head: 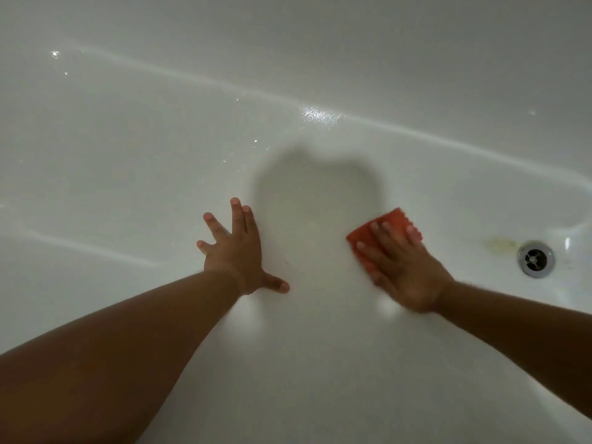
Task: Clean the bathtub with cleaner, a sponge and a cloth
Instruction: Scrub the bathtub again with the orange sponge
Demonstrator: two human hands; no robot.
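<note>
The white bathtub (160, 174) fills the head view, its floor wet and shiny in places. My left hand (235, 251) lies flat on the tub floor with fingers spread, holding nothing. My right hand (400, 264) presses an orange sponge (389, 224) with a wavy edge flat against the tub floor, straight fingers on top of it. Part of the sponge is hidden under my palm. No cleaner bottle and no cloth are in view.
The metal drain (535, 258) sits at the right, with a yellowish stain (499, 245) just left of it. The tub's far wall (384, 59) rises across the top. A dark shadow (317, 187) falls between my hands.
</note>
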